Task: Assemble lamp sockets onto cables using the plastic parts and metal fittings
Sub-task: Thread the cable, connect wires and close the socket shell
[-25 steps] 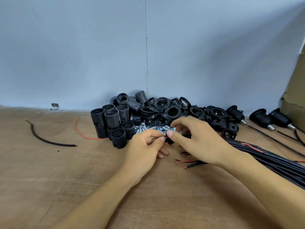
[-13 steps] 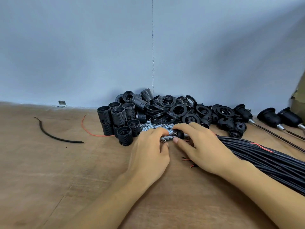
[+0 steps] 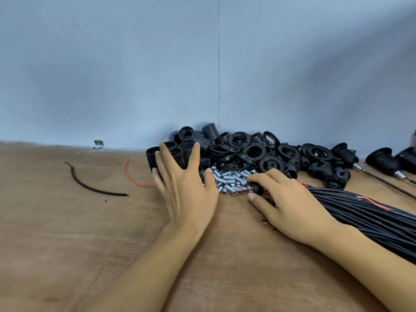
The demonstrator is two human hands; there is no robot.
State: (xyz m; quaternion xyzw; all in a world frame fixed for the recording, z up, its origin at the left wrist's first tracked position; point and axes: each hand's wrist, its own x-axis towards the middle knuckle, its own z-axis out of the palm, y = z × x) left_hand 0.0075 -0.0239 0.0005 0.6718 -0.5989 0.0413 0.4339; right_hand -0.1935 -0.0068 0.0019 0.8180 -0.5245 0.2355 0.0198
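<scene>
The left hand [image 3: 184, 188] is spread flat, fingers straight, over the upright threaded socket shells [image 3: 210, 131]. The right hand [image 3: 290, 203] pinches 1 small black cap [image 3: 257, 188] beside the heap of metal fittings [image 3: 229, 179]. Its forearm lies along the black cable bundle [image 3: 360, 212]. Black rings [image 3: 254, 152] are piled behind, on a wooden table [image 3: 67, 221] against a blue-grey wall [image 3: 135, 75].
</scene>
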